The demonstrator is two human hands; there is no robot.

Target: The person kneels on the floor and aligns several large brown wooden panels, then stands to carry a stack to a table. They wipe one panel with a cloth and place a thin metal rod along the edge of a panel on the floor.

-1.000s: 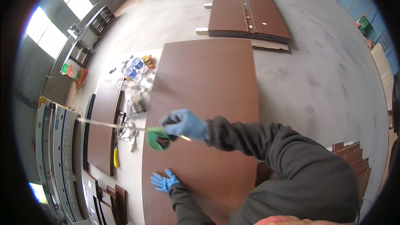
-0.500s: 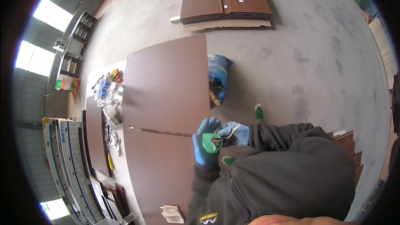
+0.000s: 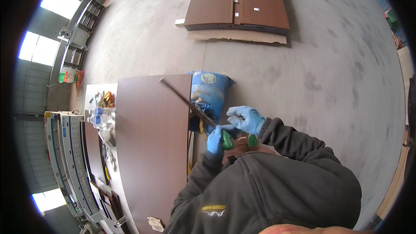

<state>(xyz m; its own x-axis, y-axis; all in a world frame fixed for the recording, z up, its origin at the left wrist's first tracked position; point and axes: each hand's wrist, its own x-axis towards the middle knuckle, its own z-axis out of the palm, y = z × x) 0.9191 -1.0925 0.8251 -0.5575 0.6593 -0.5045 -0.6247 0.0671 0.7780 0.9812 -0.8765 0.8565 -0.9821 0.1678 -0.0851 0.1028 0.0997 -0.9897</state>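
My left hand [image 3: 214, 142], in a blue glove, is closed on a green tape measure [image 3: 227, 140] in front of my body. Its dark blade [image 3: 186, 102] sticks out up and to the left, slanting over the corner of a brown panel [image 3: 151, 138]. The blade's tip hangs above the panel, seemingly not touching it. Just right of the tape measure, apart from it, my right hand [image 3: 246, 119] is raised in a blue glove. Its fingers are curled together, and what they hold, if anything, cannot be made out.
Beyond the panel's right edge stands a blue sack [image 3: 211, 91] on the concrete floor. Clear bottles [image 3: 99, 118] and small tools lie along the panel's left side. A folded cloth [image 3: 155, 223] rests near its close end. Farther off lies a stack of brown panels [image 3: 212, 4].
The tape blade has risen off the panel and now slants up over its corner. My right hand has moved up and away from the tape measure. The view has shifted.
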